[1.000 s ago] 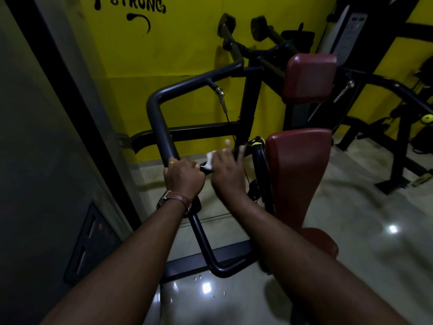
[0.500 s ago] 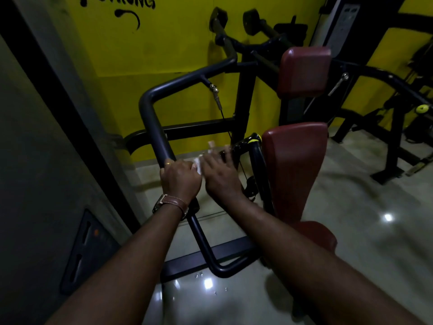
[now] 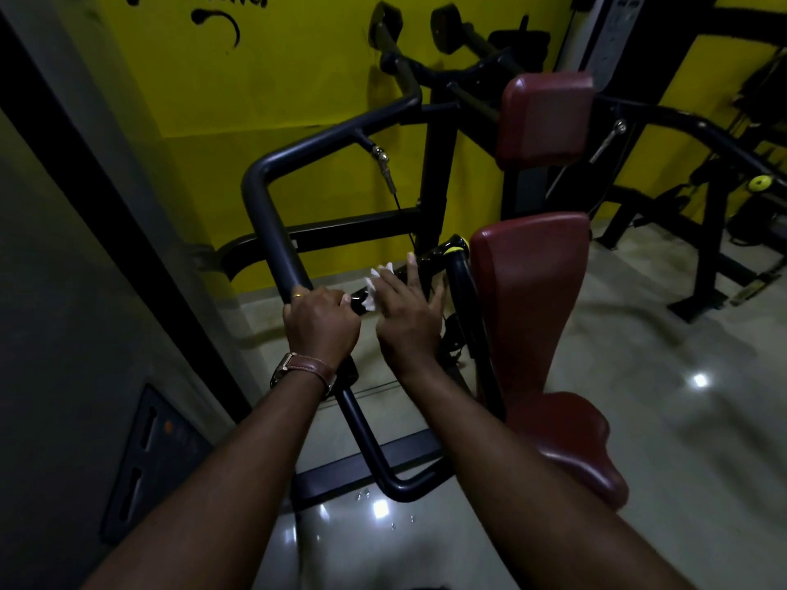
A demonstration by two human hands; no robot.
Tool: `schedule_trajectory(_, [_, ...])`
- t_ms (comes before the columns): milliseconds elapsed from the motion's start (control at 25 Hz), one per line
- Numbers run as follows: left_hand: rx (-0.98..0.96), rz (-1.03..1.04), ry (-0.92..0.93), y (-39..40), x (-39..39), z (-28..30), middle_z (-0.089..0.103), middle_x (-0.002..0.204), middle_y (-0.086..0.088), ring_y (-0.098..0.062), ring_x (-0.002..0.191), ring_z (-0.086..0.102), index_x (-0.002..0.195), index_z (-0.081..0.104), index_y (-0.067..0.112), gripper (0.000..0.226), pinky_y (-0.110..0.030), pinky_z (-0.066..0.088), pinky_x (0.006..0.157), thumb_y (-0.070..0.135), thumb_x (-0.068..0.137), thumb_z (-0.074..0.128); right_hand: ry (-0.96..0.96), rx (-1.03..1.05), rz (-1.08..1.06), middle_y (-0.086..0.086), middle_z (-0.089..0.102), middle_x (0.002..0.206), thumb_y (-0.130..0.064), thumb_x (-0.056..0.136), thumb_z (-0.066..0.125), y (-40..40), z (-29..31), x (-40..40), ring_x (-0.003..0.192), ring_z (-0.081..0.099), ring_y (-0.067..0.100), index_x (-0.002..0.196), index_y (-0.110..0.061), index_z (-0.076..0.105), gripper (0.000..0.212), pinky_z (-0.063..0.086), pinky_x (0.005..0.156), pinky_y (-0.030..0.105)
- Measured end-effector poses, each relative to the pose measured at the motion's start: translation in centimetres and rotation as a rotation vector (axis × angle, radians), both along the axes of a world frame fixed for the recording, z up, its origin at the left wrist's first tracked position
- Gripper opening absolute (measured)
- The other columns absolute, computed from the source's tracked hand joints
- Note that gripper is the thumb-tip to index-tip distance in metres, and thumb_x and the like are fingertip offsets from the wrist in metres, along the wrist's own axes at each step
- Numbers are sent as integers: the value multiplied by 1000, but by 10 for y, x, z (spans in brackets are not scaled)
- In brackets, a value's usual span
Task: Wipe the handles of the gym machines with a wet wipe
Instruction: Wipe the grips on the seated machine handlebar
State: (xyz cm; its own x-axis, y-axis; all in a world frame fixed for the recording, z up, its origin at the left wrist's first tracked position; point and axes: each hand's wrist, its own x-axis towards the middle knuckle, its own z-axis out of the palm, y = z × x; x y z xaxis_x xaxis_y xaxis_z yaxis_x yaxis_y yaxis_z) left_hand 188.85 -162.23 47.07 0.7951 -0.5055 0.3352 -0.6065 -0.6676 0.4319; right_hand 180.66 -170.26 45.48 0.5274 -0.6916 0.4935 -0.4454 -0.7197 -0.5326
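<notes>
Right hand (image 3: pixel 409 317) has slid its wet wipe (image 3: pixel 374 287) rightward along the handle (image 3: pixel 430 259), fingers flat; left hand (image 3: pixel 321 323) stays clenched on the bar (image 3: pixel 277 232)

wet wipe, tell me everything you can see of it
The wet wipe is a small, crumpled white sheet, thin and soft-looking. Only part of it shows, poking out past the fingers of the right hand, which lies over it with fingers fairly straight and presses it against the black handle of the machine. It sits just right of the left hand, which grips the bar. Whether it looks damp cannot be told in this dim light.
</notes>
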Motion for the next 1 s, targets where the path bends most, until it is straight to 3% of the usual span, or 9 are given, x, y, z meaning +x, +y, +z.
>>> schedule_trajectory(120, [12, 4, 5, -1, 0, 1, 70, 90, -6, -34, 98, 52, 84, 74, 15, 24, -39, 40, 80, 26, 90, 54, -757, 863, -210, 3, 71, 100, -8, 101, 44, 12, 3, -10, 99, 67, 19, 114, -12, 68, 28, 50, 84, 26])
schedule_trajectory(160, [21, 10, 8, -1, 0, 2, 70, 91, -6, -34, 99, 52, 84, 74, 14, 24, -40, 40, 80, 26, 90, 54, -877, 1191, -221, 2, 66, 92, -7, 102, 42, 10, 1, -13, 84, 68, 13, 114, -6, 64, 25, 52, 73, 22])
schedule_trajectory(240, [19, 11, 16, -2, 0, 2, 71, 92, -8, -35, 100, 53, 86, 75, 13, 23, -40, 40, 81, 25, 89, 55, -890, 1469, -142, 3, 50, 85, -1, 101, 42, 6, 17, -13, 63, 57, -2, 115, 4, 57, 21, 45, 61, 9])
schedule_trajectory(320, [9, 10, 32, -3, 0, 4, 71, 93, -10, -36, 101, 53, 87, 75, 12, 23, -40, 40, 82, 25, 89, 56, -995, 1522, -280, 5, 52, 88, -9, 99, 47, 4, 27, 5, 67, 53, 6, 98, -2, 62, 16, 42, 67, 13])
schedule_trajectory(520, [-1, 9, 43, -1, -1, 2, 71, 93, -8, -33, 101, 52, 87, 75, 14, 23, -40, 39, 84, 26, 90, 55, -1058, 1729, -378, 4, 62, 107, -13, 95, 40, 1, 47, 28, 106, 61, 22, 109, -7, 64, 28, 49, 77, 31])
schedule_trajectory(600, [-17, -1, 39, -2, -1, 3, 72, 94, -6, -32, 102, 52, 88, 75, 14, 23, -40, 38, 84, 26, 90, 55, -1182, 1658, -381, 0, 61, 98, -11, 92, 43, -4, 50, 25, 95, 60, 19, 92, -16, 62, 20, 47, 82, 29])
schedule_trajectory(760, [17, 11, 43, -3, 0, 2, 72, 97, -5, -32, 105, 51, 90, 75, 15, 25, -40, 38, 85, 27, 91, 53, -935, 1480, -372, 7, 66, 84, -21, 99, 46, 8, 33, 36, 77, 61, 22, 77, -12, 64, 30, 46, 76, 31])
schedule_trajectory(920, [23, 19, 50, -4, 1, 3, 72, 95, -5, -32, 105, 51, 87, 75, 15, 26, -40, 38, 85, 27, 92, 52, -965, 1338, -382, 15, 56, 134, -30, 104, 36, -11, 39, 37, 115, 57, 28, 129, -3, 53, 40, 45, 93, 31])
schedule_trajectory(1000, [34, 13, 51, -3, 1, 4, 71, 93, -6, -33, 104, 52, 85, 74, 14, 26, -40, 39, 85, 27, 91, 53, -882, 1273, -350, 18, 57, 131, -29, 105, 36, -1, 40, 41, 115, 58, 32, 128, 0, 51, 40, 46, 87, 31])
